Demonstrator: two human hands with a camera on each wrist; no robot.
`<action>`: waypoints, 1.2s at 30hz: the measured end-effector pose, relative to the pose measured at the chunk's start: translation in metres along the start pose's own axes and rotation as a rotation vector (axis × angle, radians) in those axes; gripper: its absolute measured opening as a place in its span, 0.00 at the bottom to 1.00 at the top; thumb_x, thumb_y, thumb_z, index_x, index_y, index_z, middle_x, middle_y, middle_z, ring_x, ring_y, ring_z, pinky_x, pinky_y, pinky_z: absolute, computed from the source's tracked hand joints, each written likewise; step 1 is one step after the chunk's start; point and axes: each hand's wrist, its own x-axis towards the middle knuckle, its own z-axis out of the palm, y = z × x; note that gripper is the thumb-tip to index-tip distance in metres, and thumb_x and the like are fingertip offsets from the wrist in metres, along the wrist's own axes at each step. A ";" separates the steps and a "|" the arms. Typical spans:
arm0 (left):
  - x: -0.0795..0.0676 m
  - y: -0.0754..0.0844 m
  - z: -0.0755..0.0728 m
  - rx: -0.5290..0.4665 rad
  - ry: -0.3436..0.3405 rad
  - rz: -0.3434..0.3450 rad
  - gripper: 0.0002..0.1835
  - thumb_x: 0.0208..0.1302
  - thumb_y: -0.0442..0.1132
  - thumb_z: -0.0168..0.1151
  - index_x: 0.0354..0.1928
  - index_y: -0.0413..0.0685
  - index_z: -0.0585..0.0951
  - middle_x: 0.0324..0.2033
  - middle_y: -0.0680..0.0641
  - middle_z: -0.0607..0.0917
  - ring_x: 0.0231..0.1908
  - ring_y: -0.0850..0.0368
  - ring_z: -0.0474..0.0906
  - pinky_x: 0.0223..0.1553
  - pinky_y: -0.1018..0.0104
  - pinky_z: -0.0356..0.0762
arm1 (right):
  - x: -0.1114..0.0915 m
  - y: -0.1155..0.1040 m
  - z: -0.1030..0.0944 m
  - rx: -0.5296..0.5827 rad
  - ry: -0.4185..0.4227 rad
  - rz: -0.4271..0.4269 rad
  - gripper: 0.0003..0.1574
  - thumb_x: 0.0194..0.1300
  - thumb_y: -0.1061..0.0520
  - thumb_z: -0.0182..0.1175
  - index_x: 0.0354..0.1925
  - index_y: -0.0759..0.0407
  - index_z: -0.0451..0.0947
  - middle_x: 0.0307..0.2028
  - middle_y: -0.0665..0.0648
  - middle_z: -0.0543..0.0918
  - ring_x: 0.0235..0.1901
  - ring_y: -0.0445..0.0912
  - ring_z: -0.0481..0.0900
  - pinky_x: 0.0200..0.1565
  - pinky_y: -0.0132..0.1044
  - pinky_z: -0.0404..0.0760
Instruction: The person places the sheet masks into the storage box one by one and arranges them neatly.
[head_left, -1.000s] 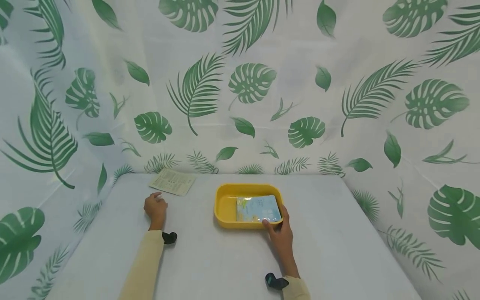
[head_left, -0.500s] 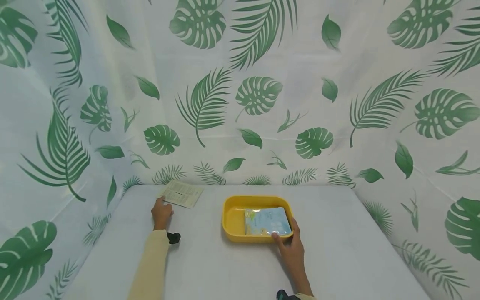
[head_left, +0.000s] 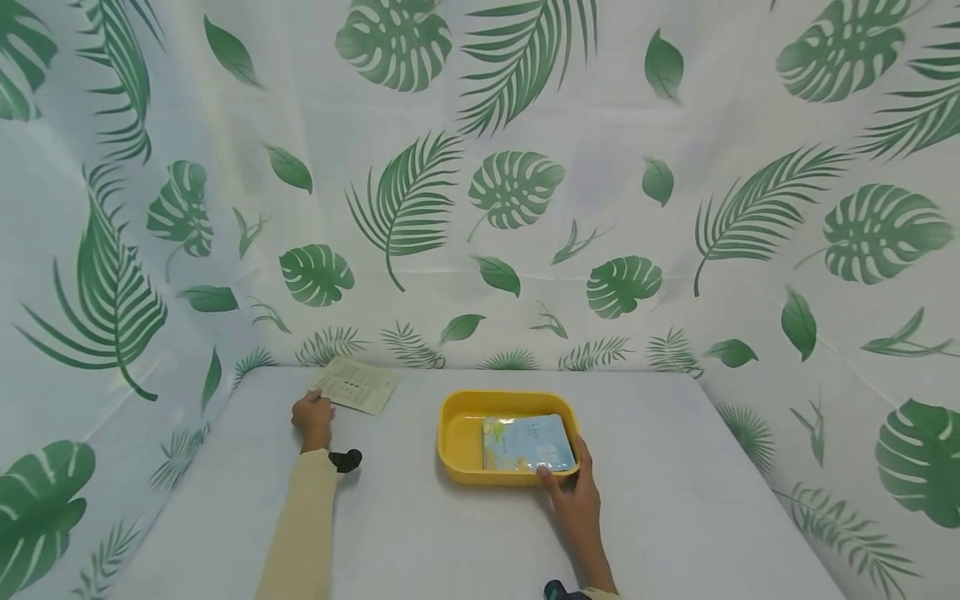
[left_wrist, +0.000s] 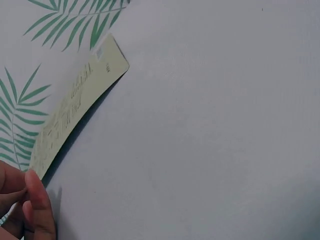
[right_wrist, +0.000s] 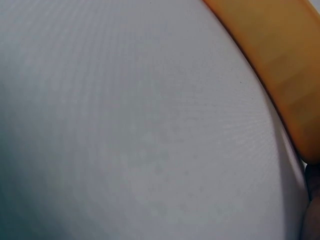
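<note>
At the far left of the table, my left hand (head_left: 311, 419) pinches the near left corner of a pale yellow-green printed sheet (head_left: 358, 385). In the left wrist view the sheet (left_wrist: 75, 107) bows up along its near edge, and thumb and finger (left_wrist: 39, 200) meet at its corner. My right hand (head_left: 577, 496) grips the near right corner of a yellow plastic tray (head_left: 459, 477), thumb on the front rim and fingers round the side. Inside the tray's right part lies a light blue, shiny flat packet (head_left: 527, 442). Only the tray's outer wall (right_wrist: 280, 65) and a bit of hand show in the right wrist view.
A white table (head_left: 420, 533) carries everything. Behind it and along both sides hangs a white cloth (head_left: 435, 233) printed with green leaves. Dark wrist cameras (head_left: 347, 461) sit on both wrists.
My left hand has reached forward to the sheet and now pinches its corner. The right hand keeps its grip on the tray. The head view has shifted slightly.
</note>
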 end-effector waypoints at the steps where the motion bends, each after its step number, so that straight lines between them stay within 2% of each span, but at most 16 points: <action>1: -0.001 0.000 -0.001 -0.020 0.007 -0.004 0.24 0.65 0.28 0.47 0.64 0.33 0.72 0.68 0.36 0.69 0.38 0.53 0.81 0.22 0.85 0.69 | 0.000 0.000 0.001 0.002 -0.001 -0.006 0.59 0.60 0.35 0.64 0.77 0.41 0.41 0.76 0.64 0.52 0.74 0.65 0.51 0.69 0.63 0.55; 4: -0.004 -0.002 -0.002 -0.060 0.057 0.003 0.23 0.65 0.28 0.47 0.62 0.34 0.74 0.63 0.34 0.74 0.39 0.50 0.81 0.23 0.84 0.70 | 0.000 0.000 0.001 0.008 0.009 -0.034 0.59 0.61 0.36 0.65 0.77 0.41 0.42 0.75 0.65 0.53 0.73 0.65 0.52 0.69 0.63 0.56; 7: -0.006 -0.007 -0.002 -0.016 0.145 0.079 0.20 0.66 0.29 0.48 0.57 0.34 0.79 0.54 0.33 0.81 0.38 0.48 0.82 0.32 0.78 0.75 | 0.000 0.000 0.001 0.012 0.026 -0.059 0.58 0.61 0.38 0.66 0.77 0.41 0.43 0.75 0.65 0.55 0.72 0.65 0.54 0.68 0.63 0.58; 9: -0.007 -0.011 -0.003 0.058 0.210 0.159 0.17 0.66 0.29 0.48 0.51 0.33 0.82 0.47 0.31 0.83 0.42 0.40 0.82 0.43 0.66 0.77 | 0.000 0.000 0.001 0.015 0.033 -0.063 0.58 0.61 0.39 0.66 0.77 0.41 0.43 0.75 0.65 0.55 0.72 0.65 0.55 0.68 0.62 0.58; 10: -0.007 -0.013 -0.005 0.103 0.232 0.194 0.16 0.66 0.28 0.48 0.50 0.32 0.82 0.46 0.30 0.83 0.45 0.37 0.80 0.49 0.58 0.74 | 0.000 0.000 0.001 0.015 0.033 -0.061 0.58 0.61 0.38 0.66 0.77 0.41 0.43 0.75 0.65 0.55 0.72 0.65 0.55 0.68 0.62 0.58; 12: -0.007 -0.017 -0.010 0.186 0.234 0.244 0.15 0.65 0.27 0.50 0.48 0.30 0.82 0.44 0.29 0.84 0.46 0.34 0.78 0.51 0.47 0.70 | -0.001 0.000 0.002 0.012 0.028 -0.050 0.58 0.61 0.38 0.66 0.77 0.41 0.43 0.75 0.64 0.54 0.73 0.65 0.54 0.68 0.63 0.58; 14: -0.005 -0.018 -0.018 0.273 0.162 0.264 0.16 0.62 0.25 0.50 0.49 0.30 0.82 0.42 0.29 0.84 0.43 0.36 0.81 0.47 0.49 0.73 | -0.002 0.000 0.002 0.012 0.022 -0.042 0.58 0.61 0.38 0.66 0.77 0.42 0.43 0.75 0.65 0.54 0.73 0.65 0.54 0.68 0.63 0.57; 17: 0.000 -0.016 -0.030 0.329 -0.049 0.223 0.21 0.61 0.26 0.48 0.55 0.30 0.78 0.40 0.31 0.83 0.30 0.49 0.84 0.35 0.64 0.78 | -0.003 0.001 0.002 0.016 0.017 -0.038 0.58 0.61 0.38 0.66 0.77 0.42 0.43 0.75 0.64 0.54 0.73 0.64 0.54 0.68 0.63 0.58; 19: 0.003 -0.013 -0.038 0.341 -0.191 0.181 0.24 0.62 0.28 0.47 0.60 0.30 0.75 0.39 0.35 0.83 0.26 0.59 0.81 0.29 0.71 0.77 | -0.003 0.001 0.001 0.021 0.017 -0.041 0.58 0.61 0.38 0.66 0.77 0.42 0.44 0.75 0.64 0.54 0.73 0.64 0.54 0.68 0.62 0.58; 20: 0.004 -0.011 -0.042 0.339 -0.239 0.162 0.24 0.62 0.29 0.48 0.61 0.30 0.74 0.38 0.38 0.82 0.26 0.62 0.79 0.28 0.74 0.76 | -0.003 0.002 0.000 0.021 0.015 -0.042 0.58 0.61 0.38 0.66 0.77 0.42 0.43 0.75 0.64 0.54 0.73 0.63 0.54 0.69 0.62 0.57; 22: 0.005 -0.010 -0.046 0.341 -0.285 0.137 0.24 0.63 0.30 0.50 0.62 0.32 0.74 0.35 0.40 0.82 0.25 0.65 0.76 0.28 0.75 0.75 | -0.003 0.002 0.000 0.019 0.010 -0.042 0.58 0.61 0.38 0.65 0.77 0.42 0.43 0.75 0.64 0.54 0.74 0.63 0.53 0.69 0.61 0.57; 24: 0.003 -0.010 -0.048 0.363 -0.291 0.168 0.23 0.63 0.30 0.52 0.61 0.32 0.75 0.34 0.41 0.83 0.26 0.63 0.76 0.29 0.73 0.74 | -0.003 0.001 0.000 0.017 0.010 -0.043 0.58 0.61 0.38 0.66 0.77 0.43 0.43 0.76 0.64 0.53 0.74 0.63 0.52 0.69 0.61 0.56; 27: -0.004 -0.013 -0.047 0.410 -0.233 0.296 0.19 0.63 0.29 0.55 0.56 0.34 0.80 0.37 0.39 0.85 0.32 0.56 0.79 0.33 0.67 0.75 | -0.002 0.000 0.000 0.022 0.007 -0.044 0.59 0.61 0.38 0.66 0.77 0.43 0.43 0.76 0.64 0.53 0.74 0.63 0.52 0.70 0.61 0.55; 32: -0.016 -0.009 -0.044 0.564 -0.123 0.677 0.13 0.64 0.25 0.58 0.49 0.31 0.82 0.39 0.34 0.85 0.41 0.42 0.82 0.42 0.51 0.79 | -0.001 0.000 0.002 0.027 0.004 -0.049 0.58 0.61 0.38 0.66 0.77 0.43 0.43 0.76 0.64 0.53 0.73 0.63 0.53 0.69 0.62 0.56; 34: -0.019 -0.005 -0.042 0.664 -0.063 0.849 0.12 0.62 0.24 0.60 0.47 0.30 0.83 0.37 0.34 0.85 0.39 0.40 0.84 0.40 0.48 0.80 | -0.001 0.000 0.002 0.029 0.014 -0.056 0.58 0.61 0.39 0.66 0.77 0.43 0.44 0.75 0.64 0.54 0.73 0.63 0.54 0.69 0.62 0.57; 36: -0.020 0.000 -0.039 0.746 0.024 0.984 0.09 0.60 0.24 0.63 0.43 0.31 0.85 0.34 0.35 0.86 0.35 0.40 0.84 0.36 0.48 0.80 | -0.001 0.000 0.002 0.030 0.024 -0.065 0.58 0.61 0.39 0.66 0.77 0.43 0.44 0.75 0.64 0.55 0.73 0.63 0.55 0.68 0.62 0.57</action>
